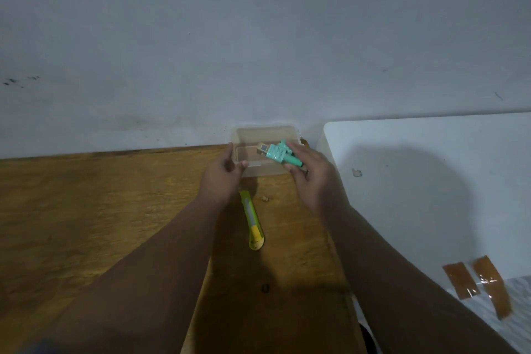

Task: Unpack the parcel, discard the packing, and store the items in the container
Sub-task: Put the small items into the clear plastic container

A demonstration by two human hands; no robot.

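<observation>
At far edge of brown wooden table (86,210): right hand (311,174) pinches teal plastic item (280,154) over clear plastic container (264,149); left hand (222,174) grips container's left rim. Yellow utility knife (253,221) lies nearer.

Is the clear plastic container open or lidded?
Open. The clear plastic container shows no lid; the right hand holds the teal green item over its open top, the left hand at its rim.

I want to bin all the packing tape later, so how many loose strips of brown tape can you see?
2. One brown tape strip and a longer second strip just right of it, both stuck on the white surface at lower right. More could lie outside the view.
</observation>
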